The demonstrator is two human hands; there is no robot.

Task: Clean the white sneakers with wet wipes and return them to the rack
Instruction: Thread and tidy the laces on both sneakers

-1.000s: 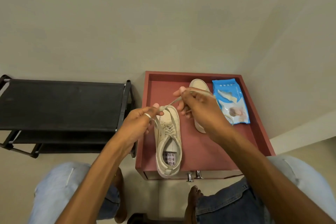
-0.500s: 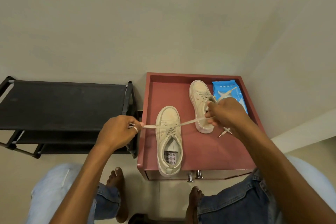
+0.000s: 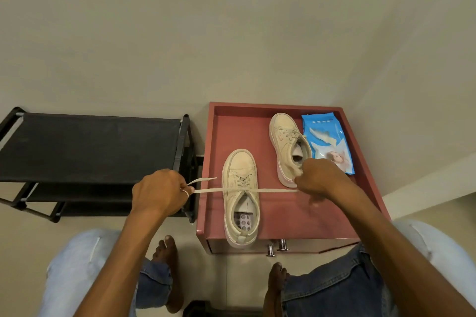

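Observation:
Two off-white sneakers stand on the red cabinet top (image 3: 283,216). The near sneaker (image 3: 240,175) has its heel at the front edge. Its shoelace (image 3: 273,190) is stretched tight sideways across its tongue. My left hand (image 3: 161,192) pinches the lace's left end beyond the cabinet's left edge. My right hand (image 3: 320,177) grips the right end, in front of the far sneaker (image 3: 284,141). A blue pack of wet wipes (image 3: 327,141) lies at the back right, next to the far sneaker.
A black shoe rack (image 3: 87,147) with several shelves stands to the left, against the cabinet. Walls close off the back and right. Two metal knobs (image 3: 277,248) stick out of the cabinet front. My knees and bare feet are below, near the cabinet.
Both hands moved apart from above the near sneaker, left hand leftward and right hand rightward, drawing the lace out into a tight horizontal line.

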